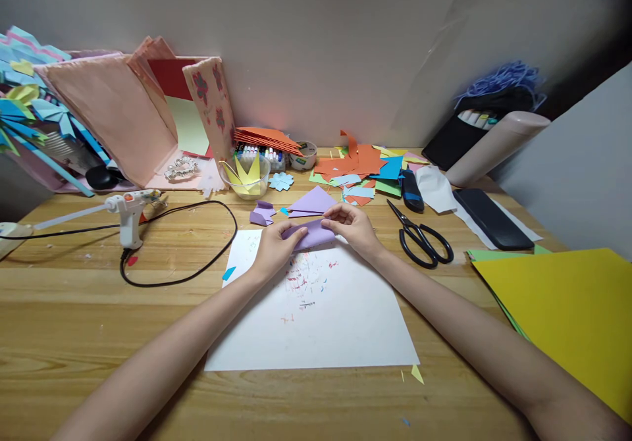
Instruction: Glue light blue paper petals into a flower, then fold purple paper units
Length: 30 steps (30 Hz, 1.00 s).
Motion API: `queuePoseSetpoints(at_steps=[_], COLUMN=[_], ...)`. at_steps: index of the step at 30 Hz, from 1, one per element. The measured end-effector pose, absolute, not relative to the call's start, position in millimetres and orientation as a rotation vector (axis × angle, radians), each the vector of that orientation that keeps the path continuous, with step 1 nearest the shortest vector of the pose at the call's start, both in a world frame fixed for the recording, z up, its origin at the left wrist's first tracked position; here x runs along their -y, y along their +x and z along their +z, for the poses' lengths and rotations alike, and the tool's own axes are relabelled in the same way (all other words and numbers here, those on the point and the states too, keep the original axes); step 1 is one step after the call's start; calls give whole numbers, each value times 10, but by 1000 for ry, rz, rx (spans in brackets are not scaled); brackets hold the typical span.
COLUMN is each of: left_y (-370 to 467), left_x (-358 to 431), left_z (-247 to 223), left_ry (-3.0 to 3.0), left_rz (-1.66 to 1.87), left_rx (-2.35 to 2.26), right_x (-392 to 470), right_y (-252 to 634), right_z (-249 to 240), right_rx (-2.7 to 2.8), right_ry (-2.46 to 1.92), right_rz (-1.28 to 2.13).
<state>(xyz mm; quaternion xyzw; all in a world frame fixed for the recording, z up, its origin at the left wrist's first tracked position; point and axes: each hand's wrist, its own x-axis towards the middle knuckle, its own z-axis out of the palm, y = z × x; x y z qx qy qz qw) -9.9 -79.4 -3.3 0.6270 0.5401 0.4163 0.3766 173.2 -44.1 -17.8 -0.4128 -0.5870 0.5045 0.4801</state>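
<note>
A folded piece of purple paper point(314, 235) is held between both hands above the far part of a marked white sheet point(336, 322). My left hand point(277, 247) pinches its left end, thumb on top. My right hand point(353, 227) grips the right end between thumb and fingers. Just beyond them lie a purple paper triangle point(316, 199) and a small cut purple paper piece point(262, 213). Black-handled scissors point(419, 233) rest to the right of my right hand, blades partly apart.
A white glue gun point(131, 220) with a looped black cord stands at left. Orange paper scraps point(353, 163) and a clear bowl with a yellow paper crown point(245, 178) line the back. A black phone point(494, 219) and yellow paper sheets point(563, 309) lie at right.
</note>
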Motion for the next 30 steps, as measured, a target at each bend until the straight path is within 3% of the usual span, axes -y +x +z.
queuePoseSetpoints(at_steps=[30], left_y=[-97], left_x=[806], left_z=[-46], left_ry=[1612], left_rz=[1036], left_rx=[-1320], right_x=[424], right_y=[1724], right_z=[-203], right_rx=[1386], right_ry=[-1077], right_rz=[1165])
